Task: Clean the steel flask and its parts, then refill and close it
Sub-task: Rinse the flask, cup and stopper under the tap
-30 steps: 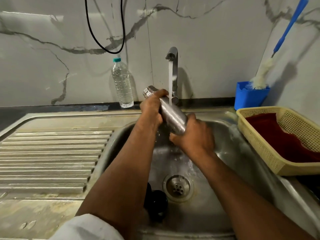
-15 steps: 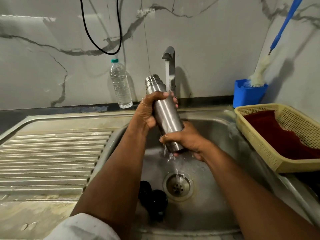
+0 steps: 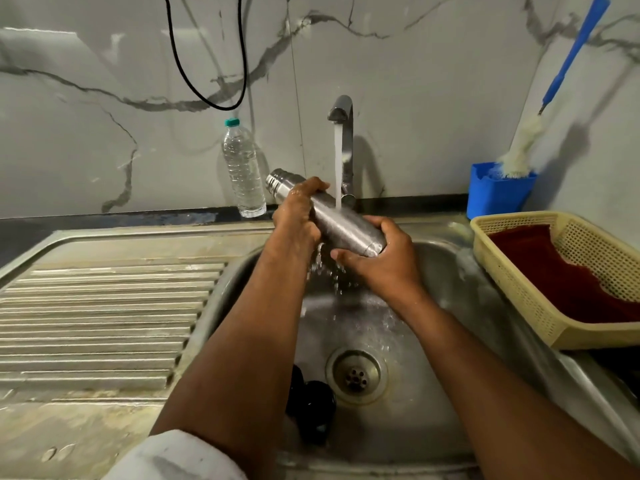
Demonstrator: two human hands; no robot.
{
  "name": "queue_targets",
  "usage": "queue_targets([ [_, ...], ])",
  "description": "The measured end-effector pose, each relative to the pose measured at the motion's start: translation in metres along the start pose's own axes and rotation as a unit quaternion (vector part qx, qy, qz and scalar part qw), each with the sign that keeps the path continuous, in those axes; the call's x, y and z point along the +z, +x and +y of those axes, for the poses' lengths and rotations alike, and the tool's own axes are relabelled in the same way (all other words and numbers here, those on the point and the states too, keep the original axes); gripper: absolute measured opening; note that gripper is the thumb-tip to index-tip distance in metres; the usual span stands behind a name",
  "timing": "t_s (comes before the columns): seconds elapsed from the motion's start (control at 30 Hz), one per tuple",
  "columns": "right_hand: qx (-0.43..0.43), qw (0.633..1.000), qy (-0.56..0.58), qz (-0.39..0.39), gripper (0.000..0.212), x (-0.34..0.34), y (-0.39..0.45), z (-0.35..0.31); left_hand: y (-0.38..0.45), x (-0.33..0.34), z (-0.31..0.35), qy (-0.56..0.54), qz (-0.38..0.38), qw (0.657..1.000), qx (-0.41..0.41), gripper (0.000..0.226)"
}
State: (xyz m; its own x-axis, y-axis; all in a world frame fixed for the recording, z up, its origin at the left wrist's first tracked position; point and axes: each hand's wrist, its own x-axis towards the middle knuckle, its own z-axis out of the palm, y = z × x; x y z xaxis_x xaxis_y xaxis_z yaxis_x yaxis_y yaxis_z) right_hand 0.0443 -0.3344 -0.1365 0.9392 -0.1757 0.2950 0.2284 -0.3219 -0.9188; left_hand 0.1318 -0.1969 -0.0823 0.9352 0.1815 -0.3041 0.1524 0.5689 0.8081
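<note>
The steel flask lies tilted over the sink basin, its open threaded neck up and to the left, its base down and to the right. Water from the tap runs onto its middle and drips below. My left hand grips the flask near the neck. My right hand is curled around the base end. A black flask part lies on the basin floor left of the drain, partly hidden by my left forearm.
A plastic water bottle stands by the wall left of the tap. A blue holder with a blue-handled bottle brush sits at the back right. A yellow basket with a red cloth lies right of the basin. The ribbed drainboard lies left.
The flask was nearly upright half a second ago; both hands have tipped it down to a slant under the stream, as it was a second ago.
</note>
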Motion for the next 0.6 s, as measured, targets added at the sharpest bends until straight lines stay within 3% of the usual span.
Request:
queue_targets([
  [0.07,-0.001,0.999,0.042,-0.018,0.079,0.001,0.001,0.001,-0.004,-0.001,0.004,0.012,-0.010,1.000,-0.008,0.068],
  [0.17,0.021,0.994,0.099,-0.031,0.075,-0.002,0.002,0.003,-0.009,0.000,0.011,0.012,-0.019,1.000,0.013,0.077],
  [0.3,0.042,0.986,0.161,-0.025,0.065,-0.007,0.003,-0.002,-0.016,-0.006,0.016,0.040,0.033,0.994,0.096,0.085],
  [0.37,0.036,0.985,0.170,-0.019,0.061,-0.008,0.004,-0.003,-0.018,-0.021,0.014,0.086,0.059,0.986,0.132,0.096],
  [0.5,0.005,0.992,0.121,-0.027,0.062,-0.007,0.004,-0.006,-0.024,-0.059,0.005,0.226,0.071,0.963,0.128,0.091],
  [0.6,-0.005,0.994,0.094,-0.046,0.072,-0.014,0.008,-0.011,-0.038,-0.077,0.002,0.376,0.086,0.910,0.149,0.078],
])
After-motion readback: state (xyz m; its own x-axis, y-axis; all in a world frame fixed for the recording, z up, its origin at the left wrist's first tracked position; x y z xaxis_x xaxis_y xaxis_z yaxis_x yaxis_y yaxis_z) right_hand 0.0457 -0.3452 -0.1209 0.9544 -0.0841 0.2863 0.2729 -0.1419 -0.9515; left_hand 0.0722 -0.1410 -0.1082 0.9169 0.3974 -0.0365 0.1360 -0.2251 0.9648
